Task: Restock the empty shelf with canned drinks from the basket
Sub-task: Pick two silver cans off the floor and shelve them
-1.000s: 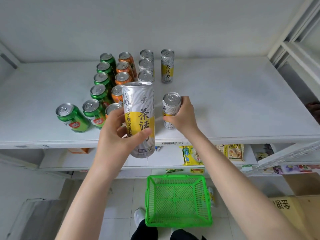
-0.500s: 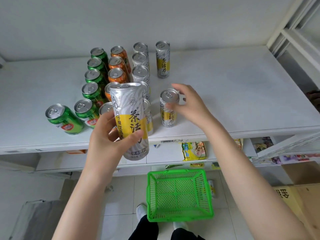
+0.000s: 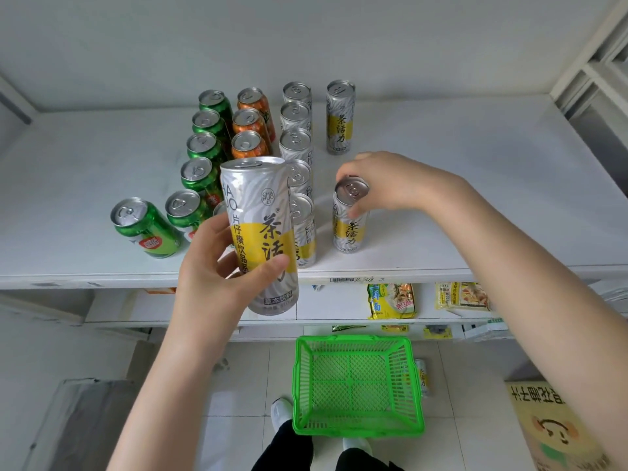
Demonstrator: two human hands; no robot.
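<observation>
My left hand (image 3: pixel 217 277) grips a tall silver-and-yellow can (image 3: pixel 261 232), upright in front of the white shelf (image 3: pixel 458 185). My right hand (image 3: pixel 390 185) pinches the top rim of a second silver-and-yellow can (image 3: pixel 348 229) that stands on the shelf near its front edge. Rows of green cans (image 3: pixel 200 147), orange cans (image 3: pixel 249 124) and silver cans (image 3: pixel 295 141) stand on the shelf's left-middle part. One more silver-and-yellow can (image 3: pixel 339 117) stands at the back. The green basket (image 3: pixel 356 385) sits on the floor below and looks empty.
A lone green can (image 3: pixel 146 229) stands tilted at the shelf's front left. Yellow snack packets (image 3: pixel 390 300) lie on a lower shelf. Another can (image 3: pixel 423 377) lies on the floor beside the basket. A cardboard box (image 3: pixel 557 426) is at lower right. My feet stand behind the basket.
My right hand shifted from around the side of the standing can to its top rim. The can in my left hand stays raised. The camera view dipped and rose slightly.
</observation>
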